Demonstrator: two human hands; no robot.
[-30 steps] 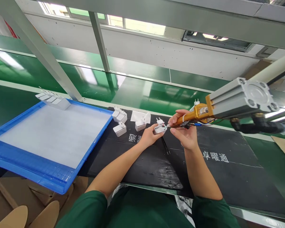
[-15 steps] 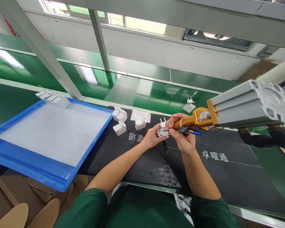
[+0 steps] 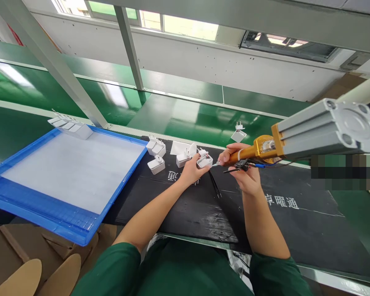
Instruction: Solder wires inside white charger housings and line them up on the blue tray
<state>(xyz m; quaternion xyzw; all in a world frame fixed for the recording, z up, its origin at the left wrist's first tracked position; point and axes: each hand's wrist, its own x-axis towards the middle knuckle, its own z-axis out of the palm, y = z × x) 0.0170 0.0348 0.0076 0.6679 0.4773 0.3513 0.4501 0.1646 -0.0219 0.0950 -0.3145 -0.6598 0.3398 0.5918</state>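
My left hand (image 3: 192, 170) is closed on a white plug charger (image 3: 204, 162), whose pins point up and whose open side shows the inside. Just right of it is the pale nozzle tip of a gun-like tool with a gold barrel (image 3: 248, 153) and a grey cylinder (image 3: 320, 133). My right hand (image 3: 245, 172) is wrapped round that barrel, near a small black switch (image 3: 242, 165) with wires. Beneath the hands, black tweezers (image 3: 215, 185) lie on the black mat (image 3: 200, 218).
More white chargers (image 3: 156, 164) stand left of my hands, near a white paper (image 3: 177, 148). Another charger (image 3: 239, 135) sits on the green surface behind. A blue tray (image 3: 88, 230) with a white sheet is at left, a row of chargers (image 3: 70, 125) on its far edge.
My left hand has drawn the charger leftwards, off the nozzle tip, and turned its open side more into view. My right hand has shifted slightly right along the barrel.
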